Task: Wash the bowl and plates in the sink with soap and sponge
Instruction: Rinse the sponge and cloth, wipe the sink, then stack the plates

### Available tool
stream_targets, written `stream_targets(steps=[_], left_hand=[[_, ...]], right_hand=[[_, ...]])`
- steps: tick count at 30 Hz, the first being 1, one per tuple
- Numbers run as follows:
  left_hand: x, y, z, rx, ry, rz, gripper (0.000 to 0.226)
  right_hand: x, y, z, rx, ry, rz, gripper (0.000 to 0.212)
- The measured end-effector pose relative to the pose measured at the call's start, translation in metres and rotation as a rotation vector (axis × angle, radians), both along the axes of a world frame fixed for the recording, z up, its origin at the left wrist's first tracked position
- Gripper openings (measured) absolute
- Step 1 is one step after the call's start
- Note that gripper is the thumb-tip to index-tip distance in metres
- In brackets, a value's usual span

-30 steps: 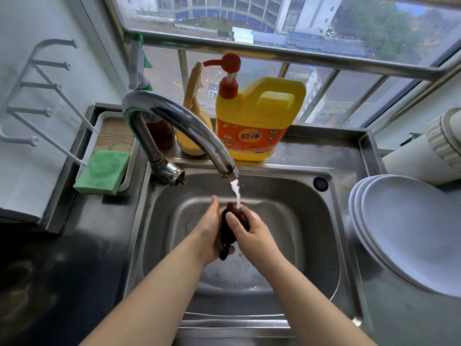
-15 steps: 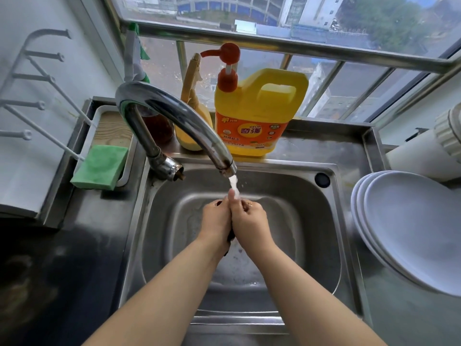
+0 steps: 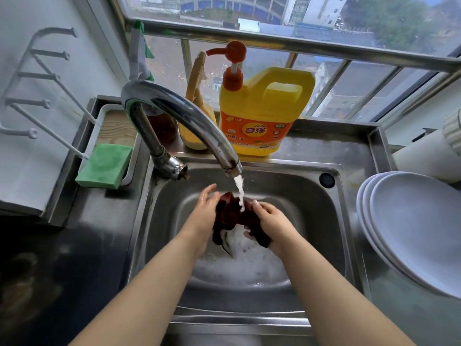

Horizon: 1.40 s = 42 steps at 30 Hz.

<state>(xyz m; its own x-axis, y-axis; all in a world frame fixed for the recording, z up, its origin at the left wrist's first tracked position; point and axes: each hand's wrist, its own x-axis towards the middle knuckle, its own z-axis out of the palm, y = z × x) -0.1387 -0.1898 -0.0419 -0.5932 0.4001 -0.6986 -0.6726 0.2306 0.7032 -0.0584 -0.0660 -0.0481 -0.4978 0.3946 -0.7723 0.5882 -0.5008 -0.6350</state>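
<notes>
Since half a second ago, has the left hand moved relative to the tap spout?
Yes. The left hand has pulled away from the right hand, left of the tap spout, and its fingers have opened; the dark cloth now shows between them.

the stainless steel sink basin (image 3: 324, 221) sits in the middle of the desk (image 3: 74, 245). the curved chrome faucet (image 3: 174, 116) rises at its rear left corner, spout over the basin. behind the basin stands the yellow pump bottle of dish soap (image 3: 262, 116). left of the faucet, the green rectangular sponge (image 3: 104, 166) lies on a white tray (image 3: 99, 116). right of the basin lies the stack of white plates (image 3: 411, 226). within the basin, both hands (image 3: 207, 211) flank a dark red cloth (image 3: 232, 216).
</notes>
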Motion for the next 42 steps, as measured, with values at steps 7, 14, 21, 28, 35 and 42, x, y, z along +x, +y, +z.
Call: stream_targets(steps=[7,14,21,28,35,42], left_hand=[[0.013,0.016,0.012,0.100,-0.284,-0.023,0.070],[0.025,0.027,0.022,0.140,-0.018,0.012,0.042],[0.025,0.024,0.020,0.156,0.131,0.129,0.033],[0.024,0.018,0.017,0.024,0.180,0.118,0.032],[0.013,0.006,0.016,0.011,0.167,0.115,0.023],[-0.011,-0.013,-0.002,-0.093,0.121,-0.020,0.030]], right_hand=[[0.004,-0.030,0.024,0.287,0.177,0.124,0.030],[-0.016,-0.043,0.023,0.366,0.185,0.000,0.063],[-0.026,-0.042,0.027,0.344,0.187,-0.007,0.061],[-0.027,-0.039,0.019,0.191,0.094,0.022,0.043],[-0.026,-0.020,0.009,0.022,-0.057,0.037,0.049],[-0.001,0.004,-0.001,0.116,0.054,-0.045,0.020]])
